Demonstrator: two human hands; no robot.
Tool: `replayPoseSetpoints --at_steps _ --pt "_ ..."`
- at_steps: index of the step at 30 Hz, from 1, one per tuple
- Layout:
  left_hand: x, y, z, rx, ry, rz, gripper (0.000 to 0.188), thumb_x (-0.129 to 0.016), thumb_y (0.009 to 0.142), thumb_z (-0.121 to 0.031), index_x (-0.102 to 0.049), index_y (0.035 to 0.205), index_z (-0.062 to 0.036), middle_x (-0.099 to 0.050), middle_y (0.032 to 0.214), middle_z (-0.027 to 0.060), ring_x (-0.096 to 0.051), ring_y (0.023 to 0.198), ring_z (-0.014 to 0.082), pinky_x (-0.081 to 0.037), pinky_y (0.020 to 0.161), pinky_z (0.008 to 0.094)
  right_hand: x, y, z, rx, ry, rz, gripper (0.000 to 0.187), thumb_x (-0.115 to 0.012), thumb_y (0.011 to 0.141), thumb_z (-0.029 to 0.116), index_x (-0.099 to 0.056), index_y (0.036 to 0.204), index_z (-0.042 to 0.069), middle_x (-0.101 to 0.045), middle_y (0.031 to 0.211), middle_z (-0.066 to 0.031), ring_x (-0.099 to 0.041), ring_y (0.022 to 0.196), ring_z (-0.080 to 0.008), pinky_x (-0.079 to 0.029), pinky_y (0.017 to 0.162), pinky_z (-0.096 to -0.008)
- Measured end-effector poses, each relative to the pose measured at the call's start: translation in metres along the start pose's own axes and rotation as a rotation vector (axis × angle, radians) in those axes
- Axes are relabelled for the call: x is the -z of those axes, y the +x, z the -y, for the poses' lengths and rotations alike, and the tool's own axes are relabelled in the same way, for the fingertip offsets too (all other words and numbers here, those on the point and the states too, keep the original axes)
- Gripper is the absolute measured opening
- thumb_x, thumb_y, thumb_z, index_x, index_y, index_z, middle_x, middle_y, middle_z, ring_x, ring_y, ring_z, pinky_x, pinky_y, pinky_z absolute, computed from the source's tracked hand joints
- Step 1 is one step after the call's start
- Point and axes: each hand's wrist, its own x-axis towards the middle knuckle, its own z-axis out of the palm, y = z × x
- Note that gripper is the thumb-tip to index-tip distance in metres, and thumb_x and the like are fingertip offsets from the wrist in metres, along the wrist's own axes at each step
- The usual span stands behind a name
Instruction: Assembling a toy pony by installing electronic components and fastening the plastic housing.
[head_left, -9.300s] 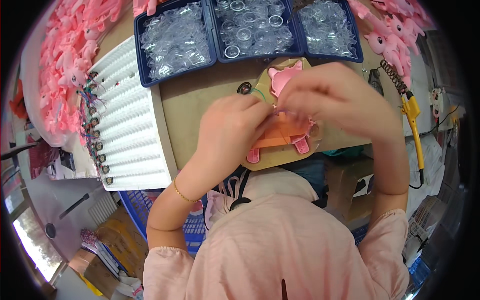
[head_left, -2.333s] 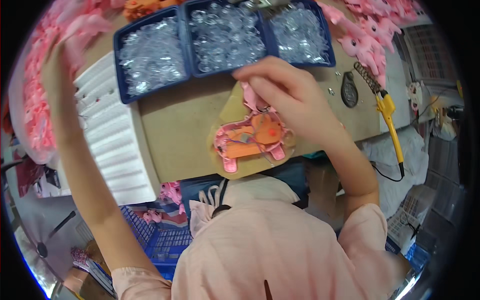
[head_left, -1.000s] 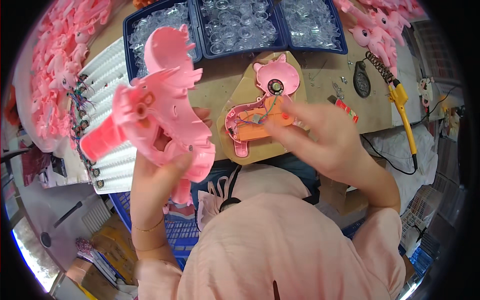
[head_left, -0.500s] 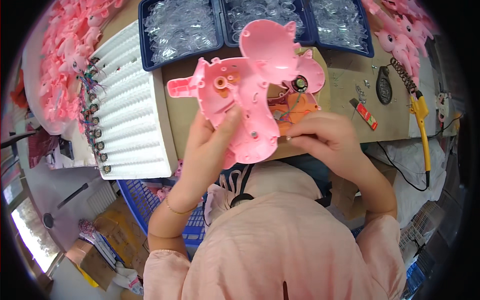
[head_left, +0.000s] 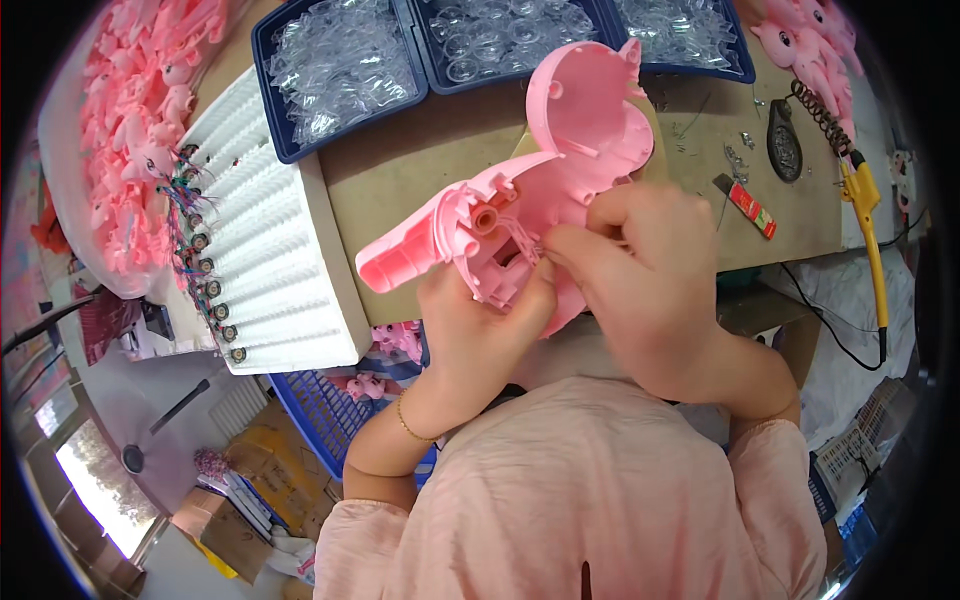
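A hollow pink plastic toy shell half, shaped like an animal body with a rounded head end, is tilted above the table with its inside facing up. My left hand grips its lower side, thumb over the inner edge. Inside the shell are pegs, a round post and a rectangular slot. My right hand is closed, thumb and fingertips pressed together inside the shell close to my left thumb. Whatever they pinch is hidden.
Blue bins of clear plastic parts line the back. At left are a white ridged foam tray, small wired round parts and piled pink toy pieces. A yellow-handled soldering iron and a red packet lie right.
The shell has turned and tilted. My right hand, pinching a small shiny piece beside the shell before, has moved left and into it. My left hand has shifted lower and right along its edge.
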Motion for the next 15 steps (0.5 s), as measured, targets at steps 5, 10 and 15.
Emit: replayPoseSetpoints --at_steps 5,10,15 --pt "-0.0002 -0.0037 0.0061 -0.076 0.043 -0.034 0.026 -0.068 0.074 -0.007 -0.061 0.095 0.0055 -0.065 0.081 0.0104 -0.063 0.071 0.0164 -0.050 0.066 0.0277 -0.0079 0.0016 -0.0024 -0.020 0.058 -0.183 0.020 -0.073 0.062 0.006 -0.062 0.078 0.008 -0.054 0.077 -0.0041 -0.051 0.071 -0.0212 -0.036 0.063 -0.0332" --pt "-0.0061 -0.0009 0.0061 -0.262 -0.011 -0.137 0.025 -0.068 0.073 -0.004 -0.061 0.095 0.0038 -0.065 0.083 0.0088 -0.062 0.070 0.0140 -0.049 0.065 0.0256 -0.0094 -0.0006 -0.0001 -0.045 0.109 -0.218 0.020 -0.073 0.062 0.004 -0.061 0.078 0.008 -0.053 0.078 -0.0049 -0.051 0.071 -0.0215 -0.036 0.064 -0.0322" --pt "-0.0039 -0.0043 0.0066 -0.246 0.150 -0.101 0.029 -0.069 0.073 -0.006 -0.059 0.099 0.0030 -0.064 0.087 0.0081 -0.061 0.077 0.0141 -0.049 0.070 0.0263 -0.0067 0.0001 -0.0032 -0.027 0.151 -0.170 0.020 -0.072 0.061 0.003 -0.060 0.077 0.007 -0.051 0.076 -0.0054 -0.049 0.071 -0.0224 -0.035 0.064 -0.0330"
